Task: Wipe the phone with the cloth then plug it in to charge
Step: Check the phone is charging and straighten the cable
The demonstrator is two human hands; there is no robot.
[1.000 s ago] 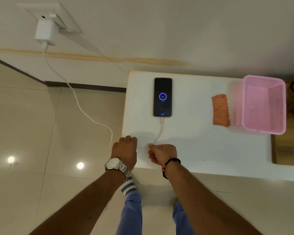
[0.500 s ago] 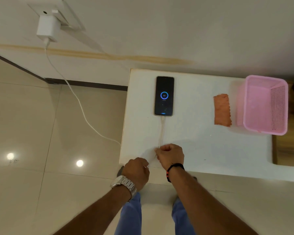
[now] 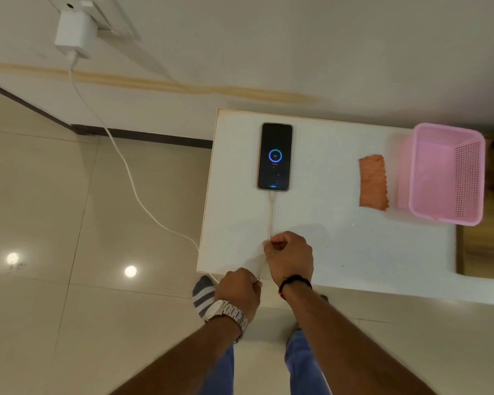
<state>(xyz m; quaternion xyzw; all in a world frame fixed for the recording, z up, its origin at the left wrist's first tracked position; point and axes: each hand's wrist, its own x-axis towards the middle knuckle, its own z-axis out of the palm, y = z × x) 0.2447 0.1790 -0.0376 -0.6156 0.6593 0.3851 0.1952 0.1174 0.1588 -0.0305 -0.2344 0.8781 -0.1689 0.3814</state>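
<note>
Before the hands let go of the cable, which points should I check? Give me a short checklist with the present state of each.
1. Phone shows charging ring: ok.
2. Cable seated in phone's bottom edge: ok.
3. Charger in wall socket: ok.
4. Cloth set aside, beside pink basket: ok.
5. Right hand and left hand both pinch cable: ok.
6. Phone wiped clean: cannot tell.

Phone [image 3: 275,156] lies on table [image 3: 325,238], cloth [image 3: 372,182] right, beside basket [image 3: 445,173].

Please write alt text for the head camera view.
Both hands, left and right, pinch a white charging cable plugged into a black smartphone showing a charging ring, on a white table beside an orange cloth.
</note>
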